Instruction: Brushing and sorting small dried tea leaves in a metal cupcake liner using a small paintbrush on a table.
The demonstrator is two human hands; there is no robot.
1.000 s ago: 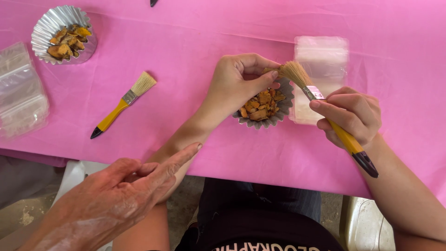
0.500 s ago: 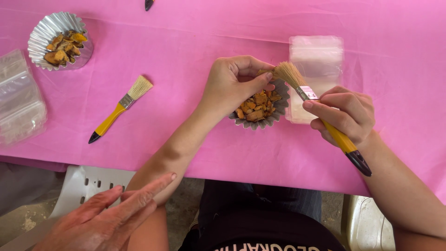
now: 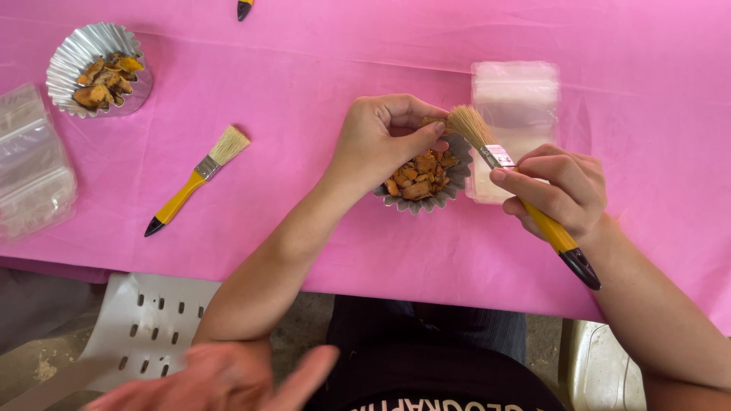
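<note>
My left hand (image 3: 381, 144) hovers over a fluted foil cup (image 3: 455, 181) of orange-brown chunks and pinches one small chunk (image 3: 431, 122) between thumb and fingers. My right hand (image 3: 560, 190) grips a yellow-handled paintbrush (image 3: 525, 202). Its pale bristles (image 3: 468, 125) touch the chunk held in my left hand. A stack of clear plastic bags (image 3: 512, 103) lies just behind the cup and the brush.
A pink cloth (image 3: 304, 76) covers the table. A second yellow brush (image 3: 194, 183) lies at the left, with another foil cup of chunks (image 3: 76, 53) and a pile of clear bags (image 3: 30, 167) beyond it. Another person's blurred hand (image 3: 228, 377) is at the bottom left over a white plastic chair (image 3: 145, 320).
The other person's hand has dropped toward the bottom edge. My hands have stayed over the foil cup, with the brush still against the held chunk.
</note>
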